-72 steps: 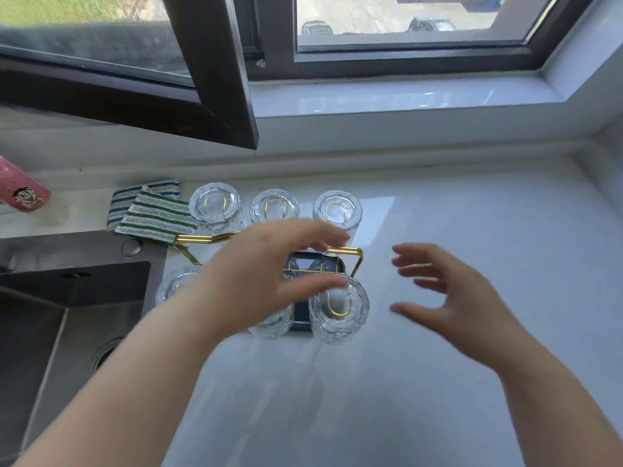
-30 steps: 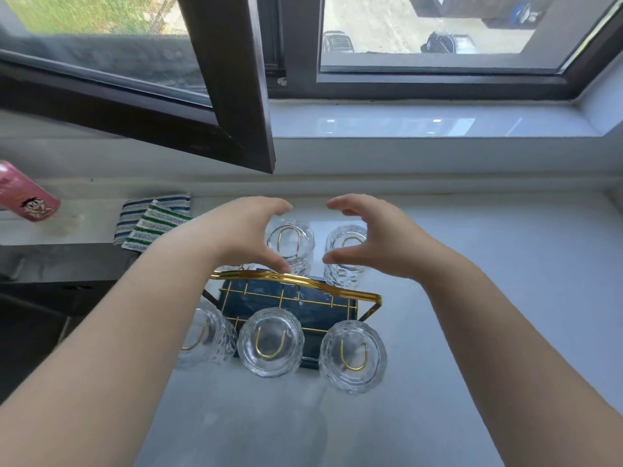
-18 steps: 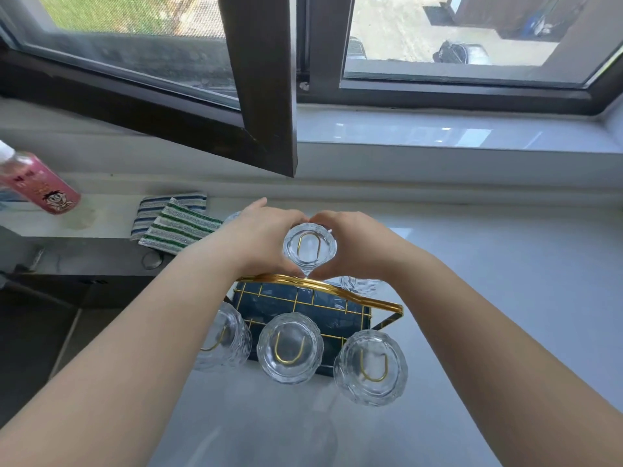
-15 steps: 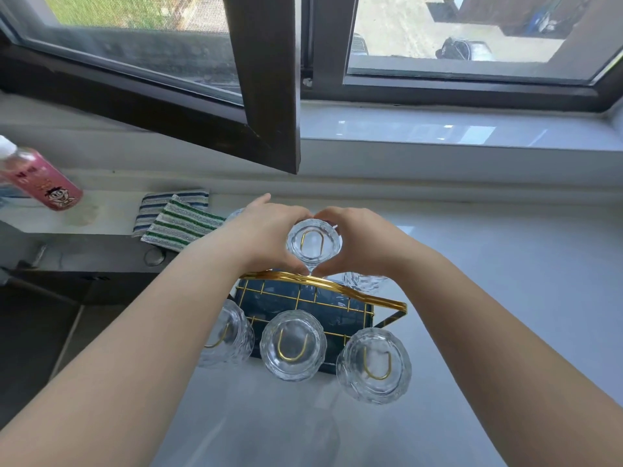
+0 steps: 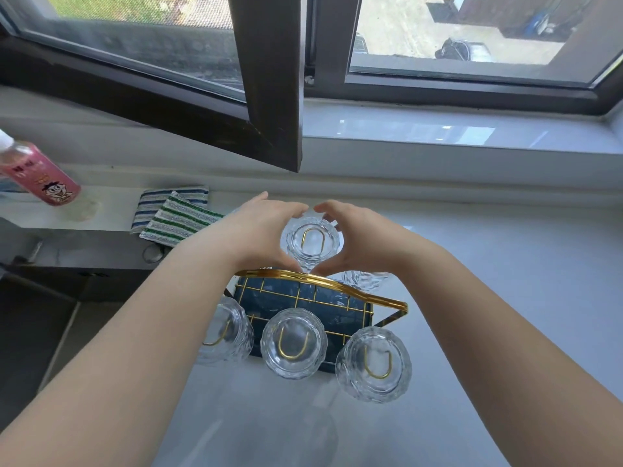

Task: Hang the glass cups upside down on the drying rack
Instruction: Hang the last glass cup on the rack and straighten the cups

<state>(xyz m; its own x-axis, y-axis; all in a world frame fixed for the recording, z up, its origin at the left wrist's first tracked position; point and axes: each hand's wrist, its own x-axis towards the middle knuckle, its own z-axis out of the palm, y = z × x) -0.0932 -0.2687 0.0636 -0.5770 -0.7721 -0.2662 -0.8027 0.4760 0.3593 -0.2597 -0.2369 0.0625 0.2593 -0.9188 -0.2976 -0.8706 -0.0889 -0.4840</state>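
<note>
While the far-middle glass cup [image 5: 312,242] sat inverted over its gold prong, its base facing the camera and its long axis upright, both hands closed around it from either side: the left hand [image 5: 261,235] at its nine o'clock, the right hand [image 5: 359,235] at its three o'clock, fingers curled onto the faceted wall and thumbs meeting below at six. Neither hand looked nearer than the other; the cup lay squarely between them, so any lift or settling would likely run straight along that upright axis. The drying rack [image 5: 313,299], gold wire over a dark blue tray, stood on the white counter [image 5: 505,298] just at the cup's six o'clock side. Three more cups hung upside down along its near row, at left [image 5: 224,330], middle [image 5: 293,343] and right [image 5: 374,364], and another [image 5: 364,279] showed partly under the right wrist. Striped cloths [image 5: 175,215] lay at ten o'clock, a pink bottle [image 5: 40,178] beyond.
</note>
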